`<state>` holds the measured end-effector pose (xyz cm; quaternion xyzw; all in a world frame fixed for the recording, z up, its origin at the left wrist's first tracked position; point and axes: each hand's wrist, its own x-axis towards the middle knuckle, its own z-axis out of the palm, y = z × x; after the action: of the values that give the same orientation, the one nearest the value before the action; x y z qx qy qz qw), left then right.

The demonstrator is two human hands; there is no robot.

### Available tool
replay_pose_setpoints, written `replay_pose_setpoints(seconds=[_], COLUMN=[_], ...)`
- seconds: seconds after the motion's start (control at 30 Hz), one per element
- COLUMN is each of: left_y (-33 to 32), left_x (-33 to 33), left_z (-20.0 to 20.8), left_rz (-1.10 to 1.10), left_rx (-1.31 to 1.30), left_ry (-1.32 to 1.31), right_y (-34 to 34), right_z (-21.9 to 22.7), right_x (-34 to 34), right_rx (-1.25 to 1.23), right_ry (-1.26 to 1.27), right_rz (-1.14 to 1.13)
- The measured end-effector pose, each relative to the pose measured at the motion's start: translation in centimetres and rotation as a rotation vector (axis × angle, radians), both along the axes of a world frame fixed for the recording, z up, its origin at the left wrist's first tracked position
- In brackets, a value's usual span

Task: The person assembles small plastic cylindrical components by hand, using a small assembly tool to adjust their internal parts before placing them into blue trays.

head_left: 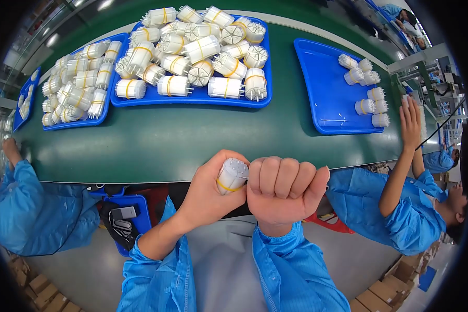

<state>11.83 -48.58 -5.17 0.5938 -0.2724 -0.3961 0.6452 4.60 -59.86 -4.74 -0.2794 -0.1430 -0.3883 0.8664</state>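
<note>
Green conveyor belt (156, 145), grey floor (218, 260)

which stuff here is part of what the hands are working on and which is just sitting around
In hand:
- white bundle with a yellow band, gripped by the left hand
- right hand, a closed fist against that bundle's end

Lying about:
- middle blue tray piled with similar bundles
- left blue tray, also full
- right blue tray with a few bundles
- green conveyor belt
- co-worker's hand at the belt's right end

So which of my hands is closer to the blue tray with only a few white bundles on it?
Right. Your right hand is a closed fist below and just left of that blue tray; your left hand, holding a white bundle, sits farther left.
</note>
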Motion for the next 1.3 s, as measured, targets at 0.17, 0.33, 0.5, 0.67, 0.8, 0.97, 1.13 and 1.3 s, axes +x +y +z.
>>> replay_pose_setpoints(seconds=[0.17, 0.33, 0.5, 0.67, 0.8, 0.97, 1.13, 1.3], left_y=[0.1, -0.4, 0.1, 0.5, 0.2, 0.1, -0.3, 0.4], left_x=[-0.1, -0.1, 0.6, 0.4, 0.2, 0.0, 0.4, 1.0], left_z=[0.2, -1.1, -0.4, -1.1, -1.1, -1.2, -1.2, -1.0], left_rz=[0.01, 0.049, -0.069, 0.047, 0.097, 0.091, 0.077, 0.079], left_rx=[0.097, 0.129, 0.056, 0.031, 0.007, 0.08, 0.116, 0.05], left_ry=[-0.243, -0.405, -0.032, -0.109, -0.192, -0.336, -0.449, -0.304], right_y=[0.3, -0.2, -1.2, 0.1, 0.3, 0.3, -1.0, -1.1], right_z=[-0.2, -0.8, -0.4, 0.0, -0.5, -0.9, -1.0, 0.0], right_x=[-0.2, -0.3, -0.1, 0.2, 0.6, 0.7, 0.5, 0.5], right_rx=[-0.018, -0.129, 0.007, 0.032, 0.036, 0.011, -0.013, 0.047], right_ry=[0.01, 0.103, 0.107, 0.06, 0.041, 0.053, 0.199, 0.057], right_rz=[0.007, 0.007, 0.056, 0.013, 0.029, 0.019, 0.108, 0.102])
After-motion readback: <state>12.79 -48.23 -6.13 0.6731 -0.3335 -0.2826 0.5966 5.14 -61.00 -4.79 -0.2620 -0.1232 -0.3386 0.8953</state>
